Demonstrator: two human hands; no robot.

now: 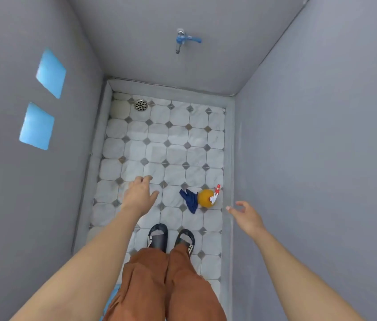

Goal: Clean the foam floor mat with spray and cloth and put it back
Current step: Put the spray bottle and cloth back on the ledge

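The person stands in a narrow washing area with grey walls and a floor of white octagonal tiles with small grey diamonds. The foam floor mat is not clearly in view. Only a small blue patch shows at the bottom edge behind the left leg, and I cannot tell if this is the mat. So the pictures do not show whether the cleaning is done or not yet begun. My judgement is that the mat is now somewhere else, and the tools must be picked up in either case.

The tools lie on the floor near the right wall. The round orange spray bottle with a white and red trigger head lies there, and the crumpled dark blue cloth lies just beside it on its left, touching it or almost so.

Both hands hold nothing. The left hand is stretched forward over the tiles with the fingers relaxed and a little spread, left of the cloth and apart from it. The right hand is out to the right of the bottle, with loosely curved fingers, near the bottle but not touching it. The bottle and cloth lie between the two hands.

A blue tap is on the far wall and a round metal drain is in the far left corner.
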